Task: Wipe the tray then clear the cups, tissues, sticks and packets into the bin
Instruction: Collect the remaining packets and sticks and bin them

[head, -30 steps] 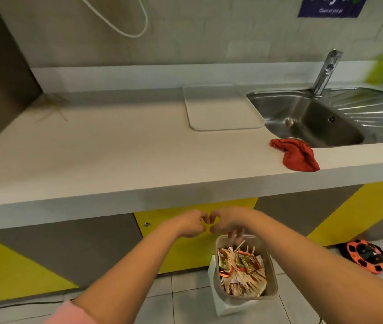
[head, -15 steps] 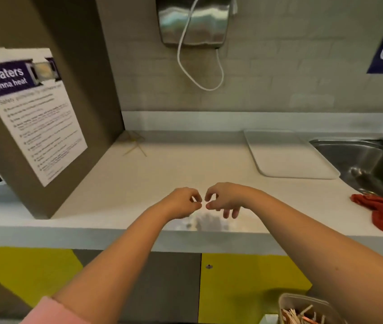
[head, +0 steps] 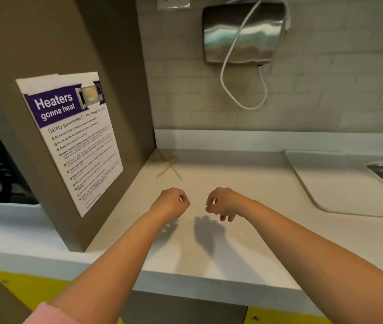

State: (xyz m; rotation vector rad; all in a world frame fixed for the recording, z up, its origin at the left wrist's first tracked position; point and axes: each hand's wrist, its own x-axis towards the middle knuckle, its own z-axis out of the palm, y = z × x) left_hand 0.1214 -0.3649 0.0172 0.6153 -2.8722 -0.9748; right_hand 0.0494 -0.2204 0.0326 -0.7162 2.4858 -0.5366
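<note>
While at least two thin sticks [head: 169, 171] lie crossed in the back corner of the counter [head: 244, 265], well left of the one white tray [head: 340, 183], two hands hover nearer the front edge. The left hand [head: 170, 202] is curled into a fist, and the right hand [head: 223, 203] has loosely bent fingers gripping nothing. Further left of the tray, one brown panel [head: 120, 66] bearing one microwave poster [head: 69, 136] walls in the sticks. One steel wall unit [head: 242, 31] trails a white cable [head: 226, 85].

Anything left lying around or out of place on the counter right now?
Yes: a few thin sticks lie crossed in the back left corner of the counter, beside the brown panel. They are stray litter, not yet cleared.
</note>
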